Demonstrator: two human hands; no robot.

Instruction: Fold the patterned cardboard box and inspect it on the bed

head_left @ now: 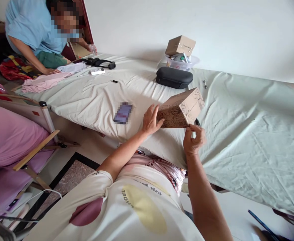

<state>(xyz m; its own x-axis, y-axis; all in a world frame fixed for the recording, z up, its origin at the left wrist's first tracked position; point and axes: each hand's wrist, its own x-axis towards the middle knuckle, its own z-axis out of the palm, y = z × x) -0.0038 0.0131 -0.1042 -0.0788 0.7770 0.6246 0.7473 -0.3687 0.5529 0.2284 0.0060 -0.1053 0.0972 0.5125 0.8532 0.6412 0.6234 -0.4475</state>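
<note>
A cardboard box (173,115), covered in black scribbled lines, is tilted above the sheet near the bed's front edge. My left hand (150,121) grips its left end, the thumb against the scribbled front face and the fingers along the back edge. At the lower right corner of the box, the thumb and index finger of my right hand (195,140) are pinched together on the cardboard. A black marker-like piece (197,122) shows just behind the right fingers; I cannot tell whether it is held or lies on the sheet.
Behind the box are a black zippered case (174,77), a clear plastic tub (180,64) with another box on it, and a marker (205,84). To the left lie a phone (123,113) and a small black cap (115,81). A person (33,30) leans over the far left end.
</note>
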